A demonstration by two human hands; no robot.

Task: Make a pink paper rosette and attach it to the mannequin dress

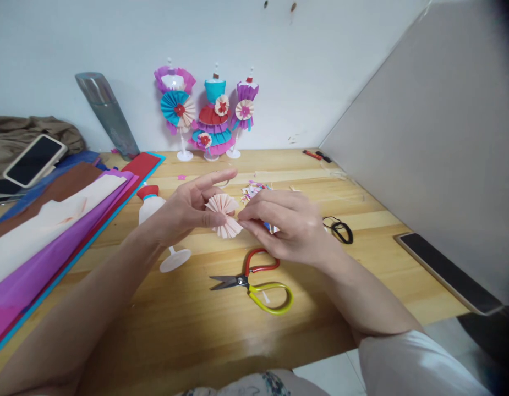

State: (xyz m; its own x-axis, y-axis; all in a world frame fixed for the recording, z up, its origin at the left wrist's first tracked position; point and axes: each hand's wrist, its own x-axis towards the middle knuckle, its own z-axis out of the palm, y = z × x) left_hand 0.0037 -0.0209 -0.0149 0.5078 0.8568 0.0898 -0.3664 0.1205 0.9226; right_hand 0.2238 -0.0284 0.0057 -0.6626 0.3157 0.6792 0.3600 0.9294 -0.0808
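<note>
A pale pink pleated paper rosette (222, 204) is pinched between the thumb and fingers of my left hand (192, 206), whose index finger stretches out above it. My right hand (285, 223) has thumb and index finger pressed together at the rosette's right edge, gripping its paper. Below my hands, scissors (241, 280) with one red and one yellow handle lie on the table, blades slightly apart, pointing left. Behind my left wrist is a small white mannequin (152, 206) with a red and blue collar, partly hidden by my arm.
Three dressed mini mannequins (215, 118) stand by the wall. Left are stacked coloured papers (60, 231), a tilted bottle (108, 115) and a white-cased phone (34, 159). Paper scraps (254, 190) lie behind my hands; right are a black hair tie (344, 232) and another phone (448, 272).
</note>
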